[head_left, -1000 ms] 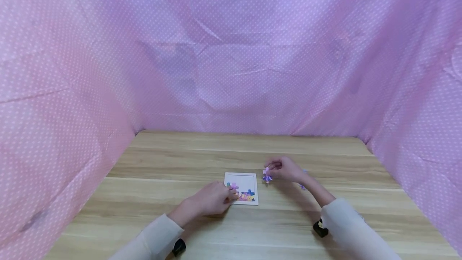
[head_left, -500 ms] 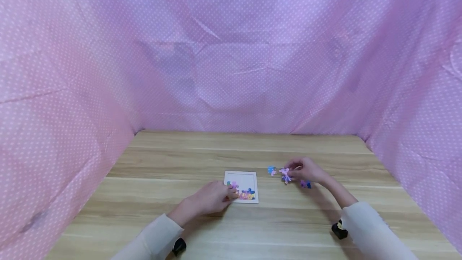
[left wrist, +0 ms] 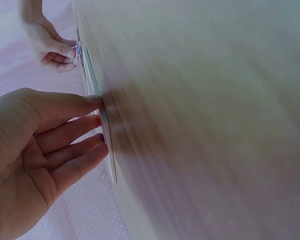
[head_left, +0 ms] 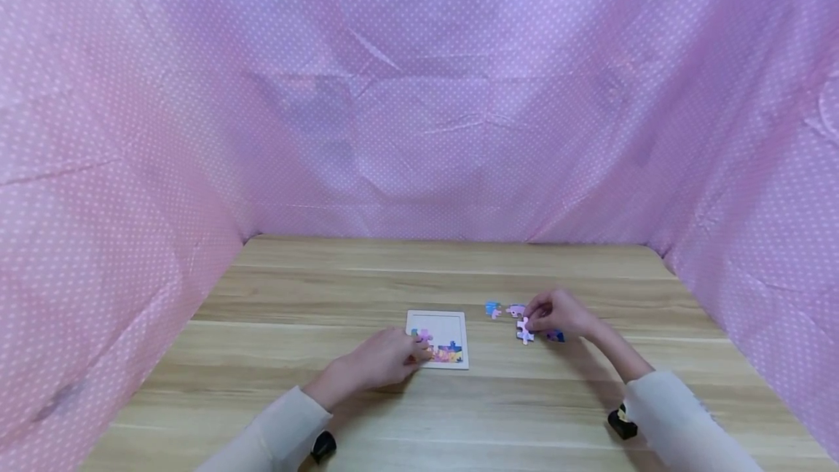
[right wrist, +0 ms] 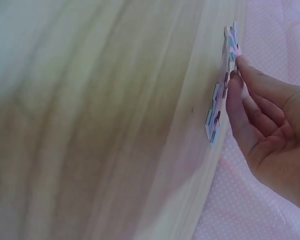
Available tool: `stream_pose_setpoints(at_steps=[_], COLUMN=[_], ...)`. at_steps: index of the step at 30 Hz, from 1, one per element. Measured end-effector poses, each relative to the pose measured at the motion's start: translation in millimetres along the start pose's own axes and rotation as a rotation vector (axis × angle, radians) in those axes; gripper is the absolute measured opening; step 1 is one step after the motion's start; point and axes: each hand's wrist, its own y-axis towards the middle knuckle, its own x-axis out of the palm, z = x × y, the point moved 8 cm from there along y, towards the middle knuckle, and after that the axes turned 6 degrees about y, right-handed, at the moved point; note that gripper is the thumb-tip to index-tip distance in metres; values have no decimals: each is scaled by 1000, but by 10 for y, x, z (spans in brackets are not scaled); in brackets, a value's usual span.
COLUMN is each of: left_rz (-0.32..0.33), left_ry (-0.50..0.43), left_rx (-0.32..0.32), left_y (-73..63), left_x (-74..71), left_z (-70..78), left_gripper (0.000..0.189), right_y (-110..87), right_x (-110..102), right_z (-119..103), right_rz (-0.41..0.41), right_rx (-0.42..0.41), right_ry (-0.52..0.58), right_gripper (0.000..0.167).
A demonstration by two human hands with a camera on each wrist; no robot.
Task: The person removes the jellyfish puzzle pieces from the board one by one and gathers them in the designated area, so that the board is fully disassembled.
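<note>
In the head view, a square white puzzle tray [head_left: 435, 323] lies on the table, with joined colourful pieces [head_left: 447, 352] along its near side and a pink piece [head_left: 422, 335] at its left. My left hand [head_left: 387, 359] rests its fingertips on the tray's near left part; the left wrist view shows these fingers [left wrist: 75, 131] fairly straight against it. To the right of the tray, my right hand [head_left: 565, 313] pinches a pale pink-and-purple puzzle piece [head_left: 524, 331] between thumb and fingertips, low over the table. What lies beneath the left hand is hidden.
Beside the right hand lie loose puzzle pieces: a blue-and-pink one [head_left: 493, 309], a pink-and-purple one [head_left: 515, 309] and a dark blue one [head_left: 556, 335]. The wooden table [head_left: 314, 275] is bounded by a pink dotted cloth [head_left: 419, 166] at back and sides.
My right hand has moved right, away from the tray, uncovering the blue-and-pink piece. The pinched piece has since come apart from the pink-and-purple one, toward me. My left hand has stayed on the tray.
</note>
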Motion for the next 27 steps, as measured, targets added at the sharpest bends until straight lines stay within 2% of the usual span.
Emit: stream_pose_setpoints(at_steps=[3, 7, 10, 17, 23, 27], left_rz=[-1, -3, -13, 4, 43, 30], left_ry=[-9, -21, -34, -17, 25, 45], left_rx=[5, -2, -16, 22, 60, 56], left_y=[-5, -8, -9, -18, -34, -24], left_x=[-14, -36, -42, -55, -67, -48], left_z=[6, 5, 2, 43, 63, 74], left_gripper=[26, 25, 25, 25, 23, 25], right_y=[13, 14, -1, 3, 55, 97], right_x=[13, 20, 27, 64, 82, 65], right_z=[9, -58, -110, -68, -124, -178], right_rz=[-2, -11, -12, 6, 3, 15], right_rx=[-15, -105, -134, -17, -29, -16], right_ry=[-9, -18, -22, -100, -103, -82], right_gripper=[15, 14, 13, 10, 10, 12])
